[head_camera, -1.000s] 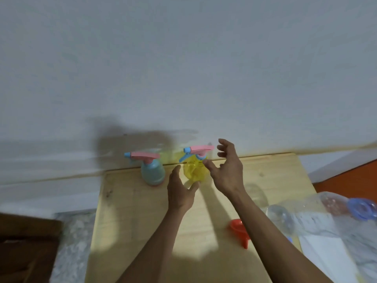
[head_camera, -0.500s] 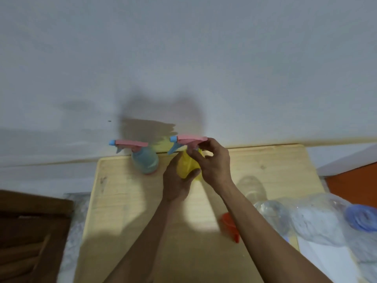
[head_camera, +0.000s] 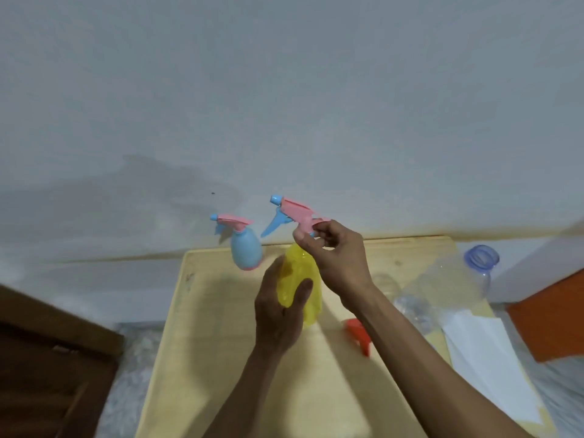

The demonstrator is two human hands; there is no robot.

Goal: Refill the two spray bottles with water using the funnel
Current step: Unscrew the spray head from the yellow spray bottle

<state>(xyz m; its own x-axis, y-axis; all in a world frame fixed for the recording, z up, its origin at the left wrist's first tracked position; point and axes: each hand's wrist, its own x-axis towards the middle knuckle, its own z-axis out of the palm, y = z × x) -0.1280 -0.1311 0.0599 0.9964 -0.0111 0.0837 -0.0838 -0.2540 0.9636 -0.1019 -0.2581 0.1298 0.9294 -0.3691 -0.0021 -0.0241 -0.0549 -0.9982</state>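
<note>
Left hand [head_camera: 278,308] is wrapped round the belly of the yellow spray bottle [head_camera: 301,279], thumb across the front, bottle up off the wooden table [head_camera: 221,358] and leaning away from the camera. Right hand [head_camera: 335,257] pinches the base of the pink trigger head [head_camera: 297,214], right at the neck of the yellow bottle, blue trigger lever hanging out to the left. Whether that head is loosened or fully seated, I cannot tell; fingers cover the collar.

Looks like the unscrewing step, so here's where it can slip. The bottle is thin, translucent plastic, likely to flex: squeeze too hard while twisting and it may buckle or spin in the palm instead of the cap turning. Held in the air and tilted, any water left inside could spill over the table once the head comes free. The dip tube, if there is one, would drag drips with it too.

Behind the yellow bottle and to its left stands the blue spray bottle [head_camera: 246,249], near the wall, close enough that a swinging elbow or trigger lever could knock it over. The red funnel [head_camera: 357,331] lies on the table to the right of the yellow bottle, partly under the right forearm, so a dropped wrist could sweep it off. Further right of the yellow bottle, a big clear water bottle [head_camera: 448,286] rests on its side, blue neck pointing away; it could roll if nudged.
</note>
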